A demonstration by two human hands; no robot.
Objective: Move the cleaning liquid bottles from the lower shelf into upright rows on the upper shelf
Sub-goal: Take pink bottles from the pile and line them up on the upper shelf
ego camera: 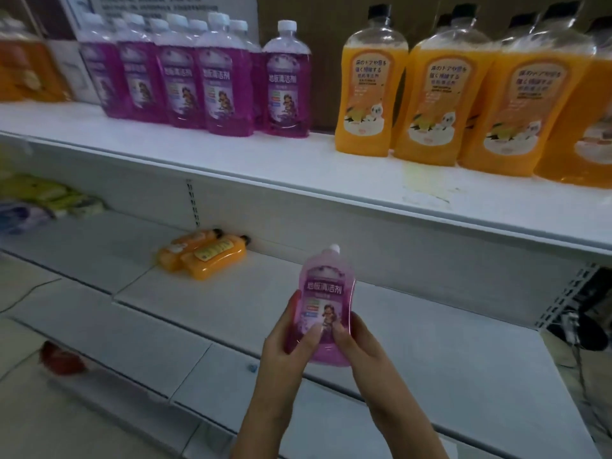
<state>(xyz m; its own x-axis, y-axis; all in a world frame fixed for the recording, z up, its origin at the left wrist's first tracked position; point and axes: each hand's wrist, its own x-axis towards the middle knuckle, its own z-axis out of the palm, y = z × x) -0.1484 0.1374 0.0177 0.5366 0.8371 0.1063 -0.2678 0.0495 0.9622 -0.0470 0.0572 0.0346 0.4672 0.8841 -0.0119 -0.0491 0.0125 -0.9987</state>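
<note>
A purple cleaning liquid bottle (326, 303) with a white cap is held upright in front of the lower shelf (430, 342). My left hand (288, 339) grips its lower left side and my right hand (356, 339) grips its lower right side. On the upper shelf (198, 160) several purple bottles (198, 77) stand upright in rows at the left, and several orange bottles (447, 91) with black caps stand at the right. Two orange bottles (203, 255) lie on their sides at the back of the lower shelf.
A yellowish stain (427, 185) marks the upper shelf in front of the orange bottles. Soft yellow and purple packs (46, 200) lie at the far left of the lower shelf. A red object (61, 357) sits on the floor. Dark cables (586, 313) hang at the right.
</note>
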